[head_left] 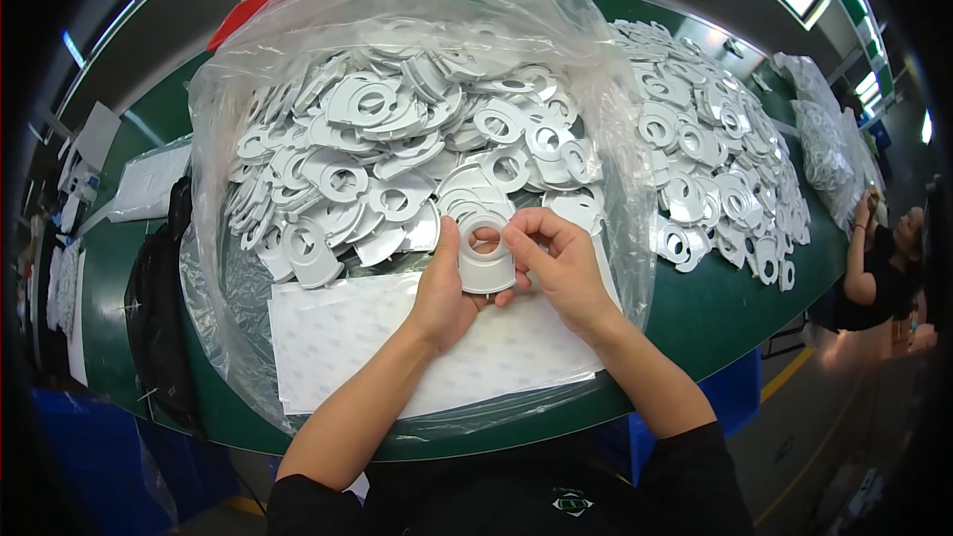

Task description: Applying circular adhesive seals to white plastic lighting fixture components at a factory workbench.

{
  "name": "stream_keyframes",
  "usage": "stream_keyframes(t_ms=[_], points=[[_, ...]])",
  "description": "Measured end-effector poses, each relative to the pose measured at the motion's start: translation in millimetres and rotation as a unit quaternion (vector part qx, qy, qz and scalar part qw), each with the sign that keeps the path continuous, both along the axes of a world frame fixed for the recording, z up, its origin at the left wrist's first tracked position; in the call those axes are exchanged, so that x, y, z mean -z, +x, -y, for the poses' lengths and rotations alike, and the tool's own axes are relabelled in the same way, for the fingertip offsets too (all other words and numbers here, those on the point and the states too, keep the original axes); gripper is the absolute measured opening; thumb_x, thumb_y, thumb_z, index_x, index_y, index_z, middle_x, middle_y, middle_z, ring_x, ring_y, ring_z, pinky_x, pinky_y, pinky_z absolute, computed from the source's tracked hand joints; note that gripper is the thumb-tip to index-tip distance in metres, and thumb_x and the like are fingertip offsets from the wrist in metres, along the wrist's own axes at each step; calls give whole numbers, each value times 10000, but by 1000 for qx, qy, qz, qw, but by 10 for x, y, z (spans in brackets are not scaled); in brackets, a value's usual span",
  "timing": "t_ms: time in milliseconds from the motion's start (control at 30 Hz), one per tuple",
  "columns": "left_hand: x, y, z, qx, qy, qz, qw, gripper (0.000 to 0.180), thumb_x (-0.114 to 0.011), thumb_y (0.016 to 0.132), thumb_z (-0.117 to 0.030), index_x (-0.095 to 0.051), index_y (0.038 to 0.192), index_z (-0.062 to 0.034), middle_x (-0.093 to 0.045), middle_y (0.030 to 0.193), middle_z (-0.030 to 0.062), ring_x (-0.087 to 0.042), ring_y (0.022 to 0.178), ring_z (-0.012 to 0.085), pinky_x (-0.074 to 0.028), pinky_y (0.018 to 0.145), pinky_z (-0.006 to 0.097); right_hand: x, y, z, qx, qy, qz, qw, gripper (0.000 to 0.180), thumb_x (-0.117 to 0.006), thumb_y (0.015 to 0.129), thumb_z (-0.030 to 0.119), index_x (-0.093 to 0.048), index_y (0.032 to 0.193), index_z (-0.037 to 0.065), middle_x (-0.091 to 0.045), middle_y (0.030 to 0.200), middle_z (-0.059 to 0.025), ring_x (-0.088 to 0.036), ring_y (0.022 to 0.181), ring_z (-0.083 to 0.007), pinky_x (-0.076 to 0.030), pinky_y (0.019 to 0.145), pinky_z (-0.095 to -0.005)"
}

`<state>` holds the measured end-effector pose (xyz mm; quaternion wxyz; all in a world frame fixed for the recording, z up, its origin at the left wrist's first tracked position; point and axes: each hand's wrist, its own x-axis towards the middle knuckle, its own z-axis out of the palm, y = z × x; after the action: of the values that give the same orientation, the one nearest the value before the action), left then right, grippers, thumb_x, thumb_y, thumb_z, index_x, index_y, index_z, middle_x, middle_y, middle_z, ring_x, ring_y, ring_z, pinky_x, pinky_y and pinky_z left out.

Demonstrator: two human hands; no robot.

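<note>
A grey-white flat plastic part with a round ring hole (485, 274) is held upright between my two hands. My left hand (444, 290) grips its left edge, thumb along the side. My right hand (562, 266) pinches the ring at its upper right, and some fingers show through the hole and below it. Just behind, a heap of the same parts (369, 104) lies in a large clear plastic bag (213, 129). Below my hands, white sheets with a faint pattern (342, 342) are spread on the bag.
A second heap of like parts (735, 201) covers the right of the green table (695, 323). A black bag (159, 318) and a wrapped white packet (149, 184) lie at the left. At the far right a person (886, 258) works beside clear bags (824, 139).
</note>
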<state>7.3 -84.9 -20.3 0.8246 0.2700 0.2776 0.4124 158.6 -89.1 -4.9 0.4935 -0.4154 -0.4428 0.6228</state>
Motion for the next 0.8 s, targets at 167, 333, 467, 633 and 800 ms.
stream_keyframes(t_ms=[167,333,467,633,800], points=[[11,0,-1,-1,0,-2,1000,583,-138,959,-595,-476,1004,-122,-601,926,91,-601,772,189,-424,567,273,-25,-12,6,2,-7,-6,1000,111,-583,914,109,-570,929,0,-532,736,0,-483,569,-31,-537,478,-223],[24,2,-1,2,1,-1,1000,593,-138,959,-596,-483,1016,-117,-602,926,92,-600,772,188,-422,566,272,-46,-15,15,2,-20,-8,1000,124,-580,919,122,-578,936,-1,-527,727,2,-483,567,-29,-540,476,-223],[0,11,6,-4,1,-7,1000,600,-138,960,-594,-488,1027,-111,-603,924,94,-601,771,189,-422,562,272,-48,-14,19,3,-28,-14,999,130,-580,920,130,-585,939,2,-521,719,5,-480,562,-27,-543,474,-225],[19,7,2,-5,3,-7,1000,597,-140,962,-590,-487,1034,-110,-603,935,95,-602,770,192,-422,559,273,-39,-15,13,3,-24,-12,1000,131,-578,921,131,-584,941,2,-519,717,5,-479,559,-28,-546,471,-230],[14,2,2,-5,-5,-8,1000,586,-135,967,-578,-475,1048,-108,-601,954,92,-604,774,192,-421,562,274,-47,-25,16,5,-21,-13,1000,129,-577,921,126,-581,940,-2,-521,718,2,-484,560,-31,-550,473,-235]])
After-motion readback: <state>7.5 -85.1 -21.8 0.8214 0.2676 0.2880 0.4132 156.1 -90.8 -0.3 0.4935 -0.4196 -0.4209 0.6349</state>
